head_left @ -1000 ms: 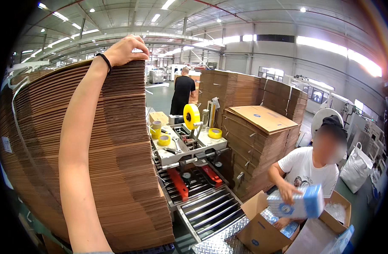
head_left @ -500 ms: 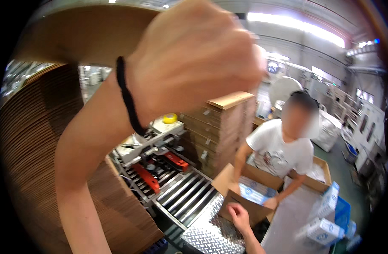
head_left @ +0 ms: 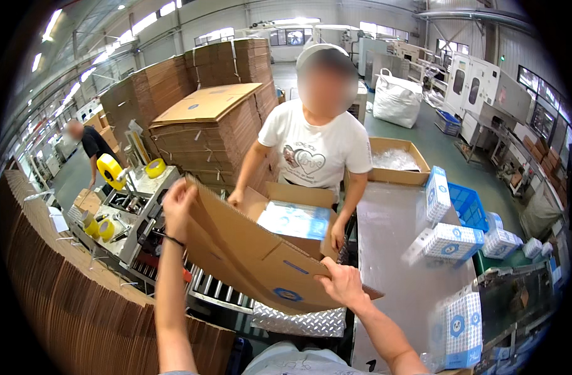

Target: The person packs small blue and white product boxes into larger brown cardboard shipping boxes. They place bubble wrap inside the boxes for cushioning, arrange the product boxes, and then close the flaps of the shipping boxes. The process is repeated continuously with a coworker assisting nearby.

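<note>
- Head view: the left grip (head_left: 179,205) pinches the cardboard carton (head_left: 251,257) by its upper left corner; the right grip (head_left: 344,284) pinches its edge near the other end.
- The carton slants in front of the filled box (head_left: 299,195).
- Probably best: keep both ends steady, clear of the co-worker's hands (head_left: 338,237).

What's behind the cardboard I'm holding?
Behind the cardboard, an open box holds blue-and-white packaging; a co-worker stands beyond. Much of the box's near side is covered, so can't be seen.
</note>
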A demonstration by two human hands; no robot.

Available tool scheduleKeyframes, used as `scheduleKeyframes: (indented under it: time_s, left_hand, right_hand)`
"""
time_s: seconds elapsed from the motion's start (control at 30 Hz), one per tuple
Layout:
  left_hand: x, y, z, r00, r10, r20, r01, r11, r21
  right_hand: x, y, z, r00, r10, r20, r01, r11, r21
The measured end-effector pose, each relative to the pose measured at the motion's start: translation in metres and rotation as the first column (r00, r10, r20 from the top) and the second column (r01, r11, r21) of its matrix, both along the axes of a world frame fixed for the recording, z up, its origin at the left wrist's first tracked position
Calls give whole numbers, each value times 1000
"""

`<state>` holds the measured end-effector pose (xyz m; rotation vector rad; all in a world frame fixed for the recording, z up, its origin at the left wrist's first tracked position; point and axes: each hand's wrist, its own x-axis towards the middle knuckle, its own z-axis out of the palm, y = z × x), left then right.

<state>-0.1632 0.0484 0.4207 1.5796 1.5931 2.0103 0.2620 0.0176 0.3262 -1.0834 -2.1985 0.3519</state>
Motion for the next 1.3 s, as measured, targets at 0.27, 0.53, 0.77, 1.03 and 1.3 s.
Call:
scheduleKeyframes:
  time_s: [0.27,0.53,0.77,1.03,1.3]
  left_hand:
    - [112,-3,-211,753,199,628,56,930,-362]
    - [90,-4,-202,767,-28,641,336,869,-364]
    - [76,-75,-137,731,-678,77,594,577,-561]
    - [196,-68,-251,144,-902,-408,119,425,-897]
    - [202,-149,-146,-62,-979,-192,275,168,-947]
  right_hand:
    - [-42,-6,-16,948,15,318,71,964,-257]
    - [3,68,-35,949,1,315,127,914,-386]
    - [64,11,8,769,-92,633,357,882,-306]
    - [22,4,-57,793,91,603,-182,979,92]
    - [64,-59,-128,940,177,292,-157,983,-91]
